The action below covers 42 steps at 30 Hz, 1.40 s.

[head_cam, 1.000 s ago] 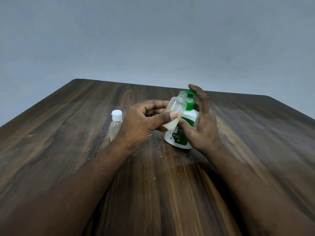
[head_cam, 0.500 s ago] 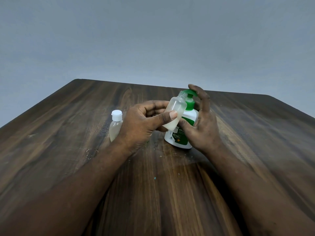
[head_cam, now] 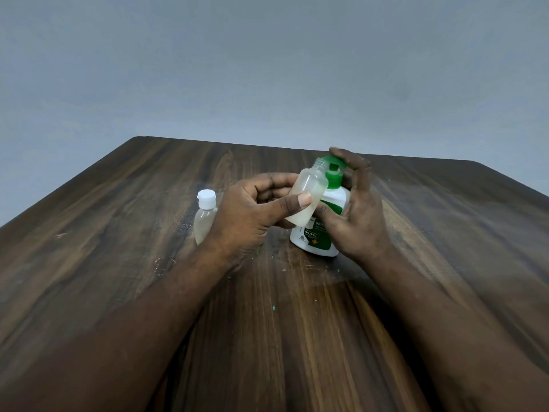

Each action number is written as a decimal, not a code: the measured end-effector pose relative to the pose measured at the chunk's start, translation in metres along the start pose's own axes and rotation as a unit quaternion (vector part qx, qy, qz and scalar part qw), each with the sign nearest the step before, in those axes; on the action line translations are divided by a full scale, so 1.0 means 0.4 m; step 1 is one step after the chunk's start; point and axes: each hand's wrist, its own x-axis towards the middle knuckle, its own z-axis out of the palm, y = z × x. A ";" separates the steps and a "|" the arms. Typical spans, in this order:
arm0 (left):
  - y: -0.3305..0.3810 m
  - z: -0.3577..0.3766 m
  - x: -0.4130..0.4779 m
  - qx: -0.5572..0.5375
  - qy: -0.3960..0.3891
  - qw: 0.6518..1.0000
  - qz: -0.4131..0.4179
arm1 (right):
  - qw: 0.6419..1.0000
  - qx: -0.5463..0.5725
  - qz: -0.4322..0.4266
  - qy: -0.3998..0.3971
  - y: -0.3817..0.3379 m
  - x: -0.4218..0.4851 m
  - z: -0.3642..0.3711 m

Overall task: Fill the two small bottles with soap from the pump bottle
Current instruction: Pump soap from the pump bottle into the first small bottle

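Observation:
My left hand [head_cam: 255,209] grips a small uncapped translucent bottle [head_cam: 309,191], tilted with its open neck up against the nozzle of the pump bottle; pale liquid fills its lower part. The white pump bottle [head_cam: 322,233] with a green label and green pump head [head_cam: 334,171] stands on the table. My right hand [head_cam: 356,215] wraps around its right side, with the fingers resting on top of the pump head. A second small bottle [head_cam: 205,215] with a white cap stands upright just left of my left wrist, holding pale liquid.
Everything sits on a dark wooden table [head_cam: 118,263] with scratches and small specks near the bottles. Its far edge runs behind the hands, in front of a plain grey wall.

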 end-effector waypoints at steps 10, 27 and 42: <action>0.003 0.002 0.001 0.005 0.005 1.000 0.007 | 1.000 0.013 -0.003 0.002 0.000 0.002 0.000; -0.005 -0.003 0.006 0.006 0.006 1.000 0.006 | 1.000 0.017 0.003 -0.008 -0.003 0.002 -0.002; -0.009 -0.005 0.011 -0.001 0.021 1.000 0.005 | 1.000 0.023 0.003 -0.017 -0.011 0.000 -0.007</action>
